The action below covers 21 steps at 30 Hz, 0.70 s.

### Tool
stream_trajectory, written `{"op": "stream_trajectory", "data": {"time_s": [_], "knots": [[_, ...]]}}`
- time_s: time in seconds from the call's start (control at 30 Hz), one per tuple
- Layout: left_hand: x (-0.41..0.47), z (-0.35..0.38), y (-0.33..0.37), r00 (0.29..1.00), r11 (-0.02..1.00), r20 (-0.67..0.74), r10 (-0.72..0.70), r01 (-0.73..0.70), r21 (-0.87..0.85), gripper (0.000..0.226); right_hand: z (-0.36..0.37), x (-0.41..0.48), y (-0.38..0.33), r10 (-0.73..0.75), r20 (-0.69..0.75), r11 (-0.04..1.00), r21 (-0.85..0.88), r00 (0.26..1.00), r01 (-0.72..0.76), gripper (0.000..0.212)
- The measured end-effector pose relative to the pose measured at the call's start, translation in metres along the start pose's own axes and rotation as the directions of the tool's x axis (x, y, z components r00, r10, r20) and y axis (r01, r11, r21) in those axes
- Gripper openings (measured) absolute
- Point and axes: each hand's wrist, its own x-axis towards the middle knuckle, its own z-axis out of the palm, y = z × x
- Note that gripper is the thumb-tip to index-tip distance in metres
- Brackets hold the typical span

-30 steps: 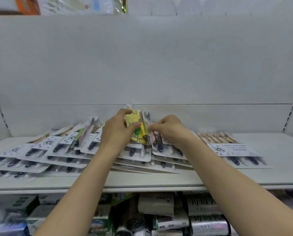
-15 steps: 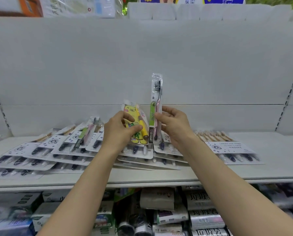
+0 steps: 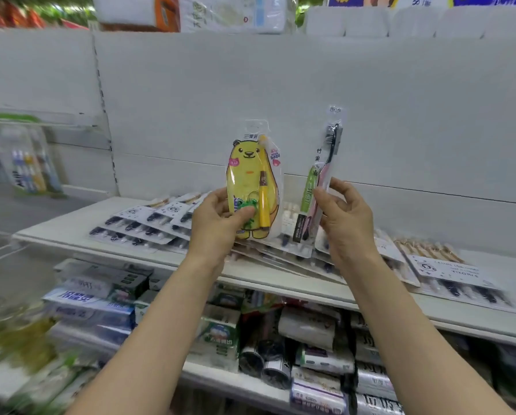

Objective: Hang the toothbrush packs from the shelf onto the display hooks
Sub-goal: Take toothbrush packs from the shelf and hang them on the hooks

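My left hand (image 3: 218, 223) grips a yellow bear-shaped children's toothbrush pack (image 3: 252, 181) by its lower part and holds it upright above the shelf. My right hand (image 3: 345, 218) pinches a slim pack with a pink and black toothbrush (image 3: 321, 187), also upright, just right of the bear pack. Beneath both hands, several flat white toothbrush packs (image 3: 149, 226) lie fanned out on the white shelf (image 3: 71, 239). Another such pack (image 3: 448, 274) lies at the right. Packs hanging on hooks (image 3: 30, 169) show blurred at the far left.
A plain white back panel (image 3: 310, 91) rises behind the shelf. The lower shelf holds toothpaste boxes (image 3: 92, 304) and wrapped goods (image 3: 310, 348). Packaged goods (image 3: 191, 12) sit on top of the panel. The left side of the view is motion-blurred.
Both hands lifted their packs off the pile and raised them upright, apart from each other. The view has swung to the left, bringing hanging packs into sight.
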Motion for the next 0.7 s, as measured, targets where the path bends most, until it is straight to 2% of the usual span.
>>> {"op": "stream_trajectory", "data": {"time_s": [0.13, 0.3, 0.53, 0.7], "knots": [[-0.010, -0.048, 0.010, 1.000, 0.994, -0.027, -0.012, 0.009, -0.108, 0.039, 0.038, -0.019, 0.008, -0.001, 0.051, 1.000, -0.004, 0.999, 0.002, 0.028], [-0.010, -0.142, 0.023, 0.999, 0.990, -0.049, 0.004, -0.011, -0.142, 0.039, 0.118, -0.052, 0.023, -0.020, 0.108, 0.999, -0.025, 0.994, 0.023, 0.024], [0.008, -0.323, 0.050, 0.998, 0.983, -0.022, 0.051, -0.054, -0.178, 0.041, 0.280, -0.105, 0.055, -0.021, 0.134, 0.999, 0.033, 0.991, 0.017, 0.029], [0.021, -0.442, 0.063, 0.998, 0.991, -0.044, 0.046, -0.051, -0.122, 0.047, 0.398, -0.134, 0.090, 0.006, 0.182, 0.999, 0.039, 0.983, -0.013, 0.021]]}}
